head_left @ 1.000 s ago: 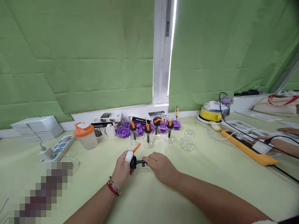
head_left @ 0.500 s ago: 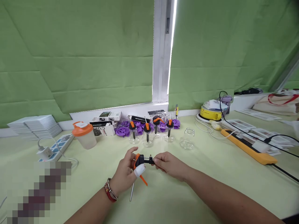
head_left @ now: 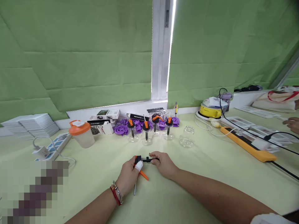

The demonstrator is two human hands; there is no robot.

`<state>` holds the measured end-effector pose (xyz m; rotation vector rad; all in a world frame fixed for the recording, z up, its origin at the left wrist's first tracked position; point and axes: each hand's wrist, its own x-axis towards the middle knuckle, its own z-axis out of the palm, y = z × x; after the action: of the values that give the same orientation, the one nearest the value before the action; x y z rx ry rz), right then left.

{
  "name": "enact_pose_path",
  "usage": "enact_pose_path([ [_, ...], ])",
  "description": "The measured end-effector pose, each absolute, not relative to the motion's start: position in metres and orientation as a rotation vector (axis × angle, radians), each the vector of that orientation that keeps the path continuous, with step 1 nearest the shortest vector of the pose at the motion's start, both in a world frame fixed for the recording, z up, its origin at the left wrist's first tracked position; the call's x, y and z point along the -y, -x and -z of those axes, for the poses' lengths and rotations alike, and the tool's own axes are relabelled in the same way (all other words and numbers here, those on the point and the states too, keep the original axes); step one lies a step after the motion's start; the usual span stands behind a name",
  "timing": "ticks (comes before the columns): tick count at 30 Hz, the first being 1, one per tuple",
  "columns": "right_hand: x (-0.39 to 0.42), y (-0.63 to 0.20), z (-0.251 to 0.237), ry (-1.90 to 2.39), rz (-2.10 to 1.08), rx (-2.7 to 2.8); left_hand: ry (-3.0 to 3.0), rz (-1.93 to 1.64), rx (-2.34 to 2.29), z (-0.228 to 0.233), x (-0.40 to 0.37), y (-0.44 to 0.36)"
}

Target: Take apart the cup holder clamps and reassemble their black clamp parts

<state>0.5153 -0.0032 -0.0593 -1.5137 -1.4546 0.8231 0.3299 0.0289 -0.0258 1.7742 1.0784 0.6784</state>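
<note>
Pale yellow-green cloth over the desk (head_left: 210, 186); green fabric blinds (head_left: 81, 62) across the window behind, split by a white frame (head_left: 160, 49) with a bright slit of daylight. At the middle of the desk, toward the near edge: left hand (head_left: 128, 175), bandaged fingertip, closed on the black-and-orange pump lid (head_left: 139, 161); thin tube hanging below it toward the cloth; right hand (head_left: 164, 163) pinching the lid's black stem end. Along the far edge: four small glass jars with pump lids (head_left: 149, 132), one open glass jar (head_left: 186, 137), purple plastic parts (head_left: 121, 129), small boxes (head_left: 105, 119), orange-lidded cup (head_left: 80, 134). Toward the left edge: white power strip (head_left: 52, 146), stacked white sheets (head_left: 30, 123). Toward the right edge: orange power strip (head_left: 247, 144), yellow device (head_left: 210, 112), another person's hand (head_left: 291, 123).
</note>
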Motion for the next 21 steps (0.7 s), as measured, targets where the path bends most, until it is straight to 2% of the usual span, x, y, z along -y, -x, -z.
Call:
enact_pose_path([
  [21, -0.019, -0.506, 0.058, 1.483, -0.866, 1.582, -1.775, -0.71, -1.232, 0.026, -0.034, -0.333],
])
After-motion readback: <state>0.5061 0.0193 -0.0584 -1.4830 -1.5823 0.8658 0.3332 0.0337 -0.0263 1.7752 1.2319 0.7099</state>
